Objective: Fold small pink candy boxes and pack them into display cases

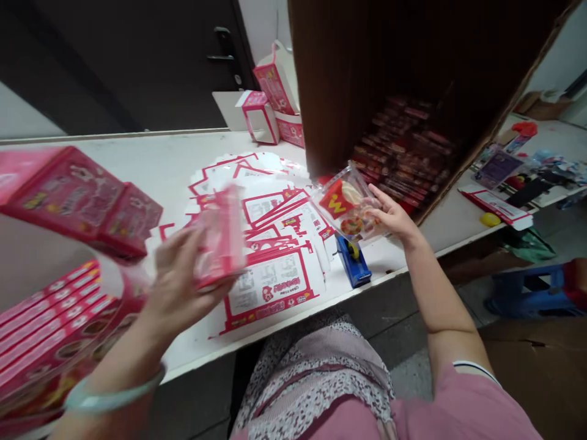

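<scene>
My left hand is closed round a small pink box, blurred by motion, above the white table. In my right hand is a clear plastic packet with a red and yellow print, gripped at its right edge. Below and between the hands lies a spread pile of flat pink-and-white printed cartons. A blue tape dispenser stands just under the packet, near the table's front edge. Beyond my right hand, a big cardboard box lies with its opening towards me and many dark red packets inside.
Pink boxes stand at the left, with a display box of pink packs nearer me. More pink cartons sit by the dark door. At right are a yellow round object and a blue stool.
</scene>
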`<state>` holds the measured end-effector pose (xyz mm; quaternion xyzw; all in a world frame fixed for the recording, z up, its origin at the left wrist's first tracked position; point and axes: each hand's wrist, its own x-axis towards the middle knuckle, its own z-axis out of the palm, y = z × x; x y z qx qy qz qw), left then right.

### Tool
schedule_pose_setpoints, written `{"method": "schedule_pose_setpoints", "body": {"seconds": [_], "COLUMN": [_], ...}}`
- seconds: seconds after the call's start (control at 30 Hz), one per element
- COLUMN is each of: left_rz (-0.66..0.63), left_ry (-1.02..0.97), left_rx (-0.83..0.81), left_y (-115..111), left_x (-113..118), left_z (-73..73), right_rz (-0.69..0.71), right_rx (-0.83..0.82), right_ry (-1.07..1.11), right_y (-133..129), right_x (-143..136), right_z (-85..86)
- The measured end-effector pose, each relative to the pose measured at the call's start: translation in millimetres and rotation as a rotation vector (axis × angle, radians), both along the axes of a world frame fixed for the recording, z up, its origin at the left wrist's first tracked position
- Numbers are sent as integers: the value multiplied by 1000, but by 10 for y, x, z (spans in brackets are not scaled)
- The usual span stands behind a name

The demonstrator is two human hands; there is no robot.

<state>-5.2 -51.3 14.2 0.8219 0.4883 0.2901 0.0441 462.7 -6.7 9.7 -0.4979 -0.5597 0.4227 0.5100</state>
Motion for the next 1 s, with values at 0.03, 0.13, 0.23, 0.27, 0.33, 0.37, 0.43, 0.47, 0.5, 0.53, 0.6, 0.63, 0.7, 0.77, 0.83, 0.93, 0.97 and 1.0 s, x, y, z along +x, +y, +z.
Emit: {"method": "schedule_pose_setpoints", "body": {"seconds": [0.03, 0.13, 0.23, 0.27, 0.33, 0.37, 0.43, 0.47, 0.5, 0.53, 0.6, 0.63, 0.7, 0.77, 0.83, 0.93, 0.97, 1.0], "left_rz": [-21, -33, 20, 14, -20, -41, -88, -124, -169, -218, -317, -350, -362, -335, -330, -322, -290, -247], "left_ry": [87, 232, 240, 235, 255, 279, 337, 364, 385, 401, 412, 408, 385, 358, 355, 383, 377, 361], "left_rx": [63, 165, 287, 326, 373, 386, 414, 432, 451, 468, 490, 489, 467, 434, 424, 463, 484, 504], "left_y": [79, 325, 450, 455, 427, 402, 342, 310, 277, 244, 178, 148, 97, 62, 45, 45, 48, 49], "left_x": [116, 297, 262, 239, 213, 212, 229, 240, 251, 258, 264, 266, 283, 332, 405, 460, 443, 408], "left_z": [2, -109, -229, -249, -259, -255, -246, -245, -247, -253, -273, -285, -309, -330, -344, -355, -362, -372], "right_rz": [94, 112, -61, -37, 144, 260, 464, 541, 604, 652, 701, 704, 698, 714, 749, 577, 469, 364], "right_rx": [-29, 32, 213, 204, 72, -14, -144, -177, -191, -192, -178, -171, -161, -154, -147, -21, 44, 98], "right_ry": [-17, -122, -165, -161, -147, -146, -162, -174, -186, -196, -209, -212, -216, -214, -233, -302, -320, -324], "right_y": [-67, -190, -242, -254, -270, -271, -254, -234, -206, -171, -87, -43, 36, 90, 108, 53, 9, -46], "right_x": [-74, -257, -320, -322, -338, -362, -449, -506, -564, -617, -691, -713, -745, -792, -851, -842, -795, -731], "right_z": [82, 265, 375, 398, 418, 412, 362, 320, 269, 213, 101, 53, -14, -33, -7, 65, 76, 69]}}
